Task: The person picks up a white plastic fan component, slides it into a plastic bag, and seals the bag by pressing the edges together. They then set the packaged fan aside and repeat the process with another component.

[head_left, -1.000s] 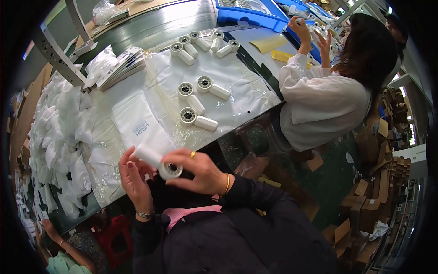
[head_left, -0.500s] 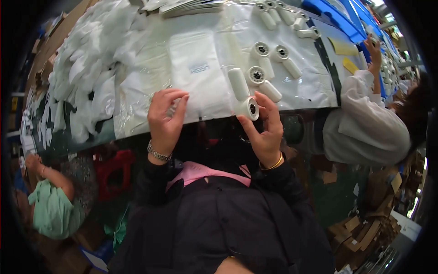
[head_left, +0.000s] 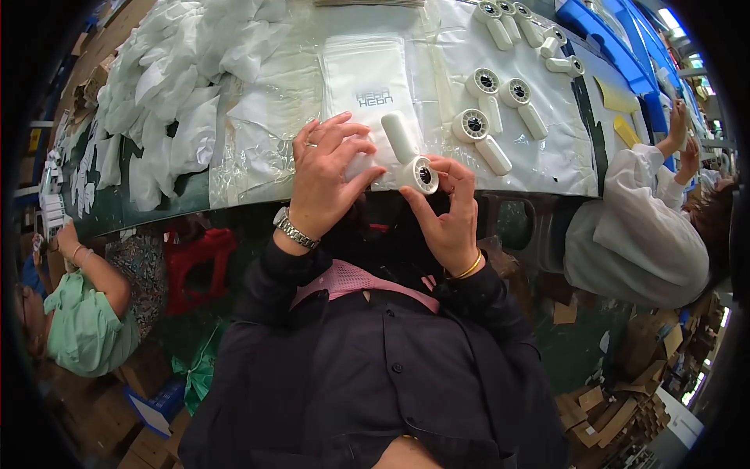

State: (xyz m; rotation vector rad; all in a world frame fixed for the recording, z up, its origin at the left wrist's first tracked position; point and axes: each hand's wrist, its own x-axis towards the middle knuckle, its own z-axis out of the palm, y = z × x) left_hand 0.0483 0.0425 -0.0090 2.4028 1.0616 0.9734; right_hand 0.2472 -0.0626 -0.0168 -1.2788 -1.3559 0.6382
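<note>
Between the thumb and fingers of my right hand [head_left: 448, 215] is the round head of a white handheld fan [head_left: 401, 139]. Its handle points away from me, over the right part of a stack of flat white pouches [head_left: 363, 70] with dark print. My left hand [head_left: 332, 173] is at the near end of these pouches, fingers apart and holding nothing; whether its fingertips touch them I cannot tell. Several more white handheld fans [head_left: 494, 155] lie to the right on the plastic-covered table.
A big heap of crumpled white bags [head_left: 168, 86] covers the table's left. Blue trays [head_left: 605, 39] and yellow paper [head_left: 621, 95] are at the far right. One person in white [head_left: 637, 234] works at right, another in green [head_left: 90, 320] at left. A red stool [head_left: 199, 262] stands below.
My right hand has brought the fan leftward, and its handle now lies over the pouches. My left hand has turned and spread its fingers beside them. The whole view has shifted slightly.
</note>
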